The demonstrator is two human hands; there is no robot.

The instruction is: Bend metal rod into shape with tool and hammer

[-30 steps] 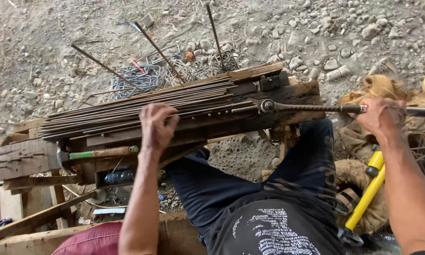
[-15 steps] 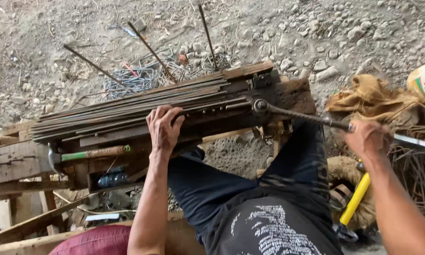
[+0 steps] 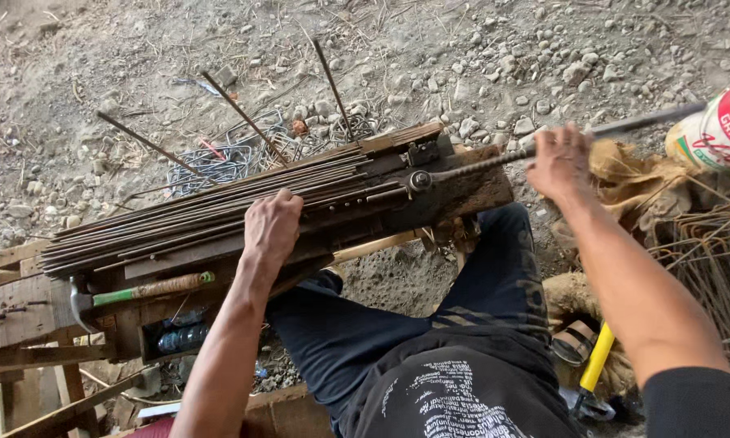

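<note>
- Nearest us: our legs in dark trousers (image 3: 495,324) and a dark printed shirt (image 3: 454,397), seated behind the bench.
- Low right, a yellow-handled tool (image 3: 597,363) stands among rusty, tangled wire (image 3: 718,268).
- Our left hand (image 3: 272,229) lies palm down, fingers curled together, pressing on the bundle of thin rusty steel rods (image 3: 195,212) that runs along the rough wooden bench (image 3: 24,312).
- Just below that hand, a hammer with a green and tan wrapped handle (image 3: 150,289) lies on the bench edge; a dark bottle (image 3: 178,337) sits in the slot under it.
- Our right hand (image 3: 561,162) is closed around the long ribbed steel lever bar (image 3: 478,167), fingers wrapped over it. The bar pivots on a bolt in the dark metal bending fixture (image 3: 418,174) at the right end of the bench.
- The hands are well apart, one at mid-bundle, one out past the bench end.
- Right edge: crumpled tan burlap sacking (image 3: 637,178), and beyond it a white sack with red and green print (image 3: 718,126), partly cut off.
- Beyond the bench: bent wire stirrups (image 3: 211,166) heaped on grey gravelly ground (image 3: 462,49), with three straight rods (image 3: 239,113) sticking up out of them.
</note>
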